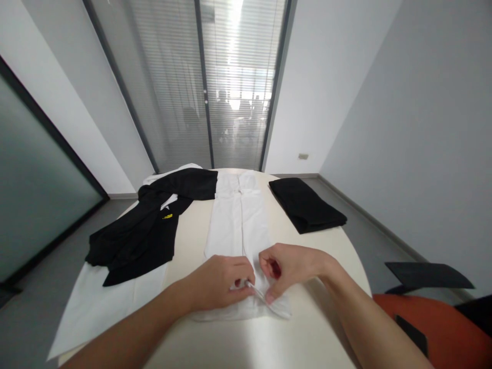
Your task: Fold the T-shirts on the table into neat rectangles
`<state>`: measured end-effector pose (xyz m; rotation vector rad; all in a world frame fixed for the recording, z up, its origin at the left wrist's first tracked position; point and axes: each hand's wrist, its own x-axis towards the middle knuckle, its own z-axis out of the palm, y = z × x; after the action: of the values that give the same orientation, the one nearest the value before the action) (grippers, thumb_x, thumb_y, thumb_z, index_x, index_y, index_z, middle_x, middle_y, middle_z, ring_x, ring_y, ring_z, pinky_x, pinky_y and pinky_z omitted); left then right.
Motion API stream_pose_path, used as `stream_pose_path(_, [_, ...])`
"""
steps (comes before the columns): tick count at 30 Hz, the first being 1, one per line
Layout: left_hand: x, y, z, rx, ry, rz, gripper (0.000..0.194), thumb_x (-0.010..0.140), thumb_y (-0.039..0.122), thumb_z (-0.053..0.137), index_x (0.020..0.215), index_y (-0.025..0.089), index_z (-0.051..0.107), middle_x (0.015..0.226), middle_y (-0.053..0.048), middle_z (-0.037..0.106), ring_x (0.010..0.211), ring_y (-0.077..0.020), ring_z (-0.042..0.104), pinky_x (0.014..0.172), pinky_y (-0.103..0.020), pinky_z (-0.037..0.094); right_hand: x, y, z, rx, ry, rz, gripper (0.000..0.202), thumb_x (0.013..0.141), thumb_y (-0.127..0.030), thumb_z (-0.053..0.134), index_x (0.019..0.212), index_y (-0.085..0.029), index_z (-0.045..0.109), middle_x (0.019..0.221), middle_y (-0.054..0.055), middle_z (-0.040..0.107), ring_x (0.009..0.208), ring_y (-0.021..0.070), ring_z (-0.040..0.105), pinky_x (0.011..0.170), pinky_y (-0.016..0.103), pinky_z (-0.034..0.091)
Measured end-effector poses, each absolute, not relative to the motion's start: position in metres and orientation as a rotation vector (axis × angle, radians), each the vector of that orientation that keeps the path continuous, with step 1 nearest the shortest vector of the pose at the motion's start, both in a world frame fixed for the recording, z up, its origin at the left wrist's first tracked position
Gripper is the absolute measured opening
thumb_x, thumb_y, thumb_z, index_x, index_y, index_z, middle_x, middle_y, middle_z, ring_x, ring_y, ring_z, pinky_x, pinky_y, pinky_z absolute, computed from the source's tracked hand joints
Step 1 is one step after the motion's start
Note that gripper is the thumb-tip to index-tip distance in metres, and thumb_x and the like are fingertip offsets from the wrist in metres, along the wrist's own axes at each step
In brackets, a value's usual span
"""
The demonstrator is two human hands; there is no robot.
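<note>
A long white garment (230, 225) lies lengthwise down the middle of the round table, a seam or fold line running along it. At its near end, my left hand (221, 282) pinches a raised edge of the cloth between thumb and fingers. My right hand (288, 269) is curled just to the right, its thumb pressing on the same lifted edge close to the near right corner. Its fingertips are partly hidden, and a gap shows inside the curl.
On the left of the table (184, 341), a black garment (154, 220) with a yellow mark lies loosely over white cloth (115, 302). A folded black cloth (305, 205) rests at the right edge. An orange chair (442, 328) stands on the right, with glass panels behind.
</note>
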<state>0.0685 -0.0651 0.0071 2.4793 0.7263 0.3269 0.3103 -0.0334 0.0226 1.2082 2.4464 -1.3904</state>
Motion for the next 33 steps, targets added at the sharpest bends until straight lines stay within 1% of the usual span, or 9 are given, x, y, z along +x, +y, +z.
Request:
stream_pose_path(3, [0.069,-0.064,0.008,2.405,0.887,0.362,0.025,0.095,0.040,0.053,0.103,0.020,0.066,0.091,0.000,0.070,0.074,-0.0127,0.063,0.073,-0.025,0.045,0.302,-0.044,0.029,1.221,2.453,-1.204,0.046,0.056,-0.046,0.086,0.079,-0.020,0.056,0.067,-0.007,0.058,0.057,0.0089,0.047,0.051,0.022,0.031])
stream_pose_path(6, [0.069,-0.063,0.008,2.383,0.933,0.362,0.027,0.096,0.041,0.052,0.104,0.021,0.067,0.088,0.001,0.071,0.074,-0.0126,0.064,0.073,-0.025,0.045,0.299,-0.050,0.034,1.195,2.455,-1.114,0.037,0.058,-0.034,0.081,0.082,-0.021,0.056,0.069,-0.007,0.059,0.057,0.0099,0.049,0.052,0.022,0.031])
stream_pose_path(9, [0.068,-0.063,0.007,2.441,0.868,0.351,0.027,0.094,0.045,0.055,0.103,0.022,0.068,0.086,0.001,0.070,0.076,-0.0137,0.064,0.074,-0.026,0.044,0.304,-0.051,0.039,1.126,2.389,-1.214,0.031,0.058,-0.022,0.075,0.082,-0.020,0.056,0.070,-0.007,0.058,0.058,0.0098,0.050,0.053,0.021,0.032])
stream_pose_path(12, [0.069,-0.064,0.004,2.513,0.733,0.370,0.027,0.092,0.046,0.059,0.104,0.022,0.066,0.095,-0.001,0.070,0.087,-0.0162,0.064,0.079,-0.026,0.044,0.313,-0.051,0.042,1.098,2.338,-1.331,0.031,0.058,-0.018,0.072,0.084,-0.020,0.057,0.071,-0.007,0.057,0.061,0.0097,0.049,0.054,0.020,0.033])
stream_pose_path(16, [0.073,-0.065,-0.001,2.538,0.725,0.311,0.030,0.089,0.040,0.064,0.114,0.023,0.060,0.106,-0.001,0.068,0.086,-0.0148,0.064,0.077,-0.025,0.045,0.322,-0.051,0.044,1.159,2.365,-1.326,0.038,0.057,-0.016,0.070,0.094,-0.020,0.061,0.074,-0.005,0.058,0.064,0.0108,0.051,0.055,0.020,0.036])
stream_pose_path(20, [0.073,-0.065,-0.004,2.646,0.629,0.242,0.012,0.094,0.028,0.056,0.103,0.023,0.064,0.103,0.001,0.068,0.086,-0.0133,0.064,0.075,-0.023,0.045,0.323,-0.052,0.043,1.183,2.351,-1.319,0.042,0.056,-0.015,0.071,0.097,-0.019,0.066,0.078,-0.004,0.062,0.067,0.0121,0.055,0.058,0.021,0.040])
stream_pose_path(23, [0.072,-0.065,-0.004,2.719,0.559,0.215,0.013,0.092,0.022,0.056,0.099,0.025,0.067,0.100,0.001,0.068,0.086,-0.0132,0.064,0.074,-0.023,0.045,0.318,-0.055,0.042,1.129,2.282,-1.412,0.035,0.057,-0.015,0.071,0.092,-0.018,0.070,0.078,-0.003,0.064,0.068,0.0122,0.058,0.060,0.021,0.043])
stream_pose_path(29, [0.071,-0.068,-0.006,2.763,0.500,0.171,0.011,0.086,0.021,0.061,0.092,0.026,0.069,0.096,0.003,0.068,0.081,-0.0129,0.064,0.067,-0.024,0.044,0.306,-0.055,0.040,1.129,2.267,-1.376,0.020,0.068,-0.030,0.070,0.083,-0.018,0.074,0.069,-0.003,0.065,0.060,0.0104,0.055,0.053,0.020,0.038])
stream_pose_path(33, [0.071,-0.069,-0.004,2.742,0.525,0.167,0.010,0.084,0.020,0.061,0.090,0.025,0.068,0.094,0.003,0.068,0.079,-0.0127,0.064,0.066,-0.024,0.044,0.303,-0.043,0.029,1.204,2.579,-1.194,0.019,0.076,-0.026,0.064,0.090,-0.018,0.073,0.070,-0.002,0.064,0.061,0.0102,0.054,0.056,0.021,0.036])
